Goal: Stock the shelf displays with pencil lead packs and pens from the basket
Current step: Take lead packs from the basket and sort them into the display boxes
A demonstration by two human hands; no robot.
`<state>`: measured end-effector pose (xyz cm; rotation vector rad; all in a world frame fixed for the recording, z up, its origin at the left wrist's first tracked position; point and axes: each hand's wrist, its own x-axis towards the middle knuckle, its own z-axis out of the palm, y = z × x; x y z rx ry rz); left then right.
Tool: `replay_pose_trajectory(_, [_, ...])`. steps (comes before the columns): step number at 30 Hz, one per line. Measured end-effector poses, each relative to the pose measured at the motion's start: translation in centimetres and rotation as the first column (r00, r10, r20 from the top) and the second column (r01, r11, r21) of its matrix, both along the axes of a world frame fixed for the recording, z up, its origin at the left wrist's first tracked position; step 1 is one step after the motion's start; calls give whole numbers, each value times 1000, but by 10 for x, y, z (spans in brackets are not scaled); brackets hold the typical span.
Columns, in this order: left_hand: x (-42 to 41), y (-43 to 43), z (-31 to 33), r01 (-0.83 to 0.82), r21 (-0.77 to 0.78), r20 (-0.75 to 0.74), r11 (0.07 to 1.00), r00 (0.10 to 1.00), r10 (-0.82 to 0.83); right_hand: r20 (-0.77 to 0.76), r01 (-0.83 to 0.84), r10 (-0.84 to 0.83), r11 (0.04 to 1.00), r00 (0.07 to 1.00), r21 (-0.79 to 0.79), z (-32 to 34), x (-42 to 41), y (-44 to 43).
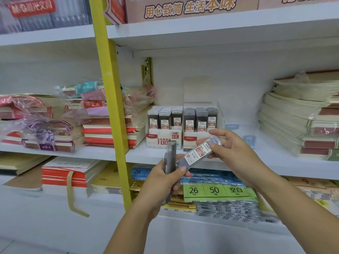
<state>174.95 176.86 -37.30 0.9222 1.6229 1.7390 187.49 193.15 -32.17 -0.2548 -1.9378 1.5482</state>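
Pencil lead packs (170,158) are standing edge-on in the left hand (163,180), whose fingers and thumb are curling round their lower half. The right hand (233,154) is pinching a single pack (199,153) by its upper end between thumb and fingers. This pack is lying tilted, with its labelled face, marked 0.7, facing the camera. Its lower end is sitting just beside the packs in the left hand, and whether they are touching cannot be told.

Both hands are hovering in front of the middle shelf (271,162), just before two cardboard displays standing side by side on it. The left display box (161,138), printed HB 0.5, is holding rows of upright dark packs labelled 0.5. The right display box (190,138) is holding upright packs labelled 0.7, and the right hand is partly covering its front.

A yellow upright (111,107) is running down the shelving to the left of the displays. Stacks of red-edged notebooks (110,129) are lying beside it, some in loose plastic wrap. A pile of pale notebooks (302,116) is resting on the same shelf to the right, well apart from the displays. On the shelf below, behind the wrists, a green-labelled bundle (218,190) reading 26 and 50 is lying flat.
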Motion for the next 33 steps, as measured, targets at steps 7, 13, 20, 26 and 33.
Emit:
replay_pose_trajectory(7, [5, 8, -1, 17, 8, 19, 1000, 1000, -18, -77, 71, -75, 997, 994, -41, -6, 6, 6])
replay_pose_trajectory(13, [-4, 14, -2, 64, 65, 196, 996, 978, -76, -315, 489, -402, 825, 860, 282, 38, 13, 14])
replay_pose_trajectory(20, [-18, 20, -2, 37, 159, 109, 987, 993, -55, -152, 423, -578, 370, 802, 827, 97, -13, 60])
replay_pose_trajectory(26, [-23, 23, -6, 65, 180, 138, 982, 986, -90, 112, 193, -548, 468, 829, 863, 93, -43, 82])
replay_pose_trajectory(33, [-27, 25, -4, 79, 183, 133, 980, 986, -104, -6, 215, -707, 207, 707, 954, 91, -56, 92])
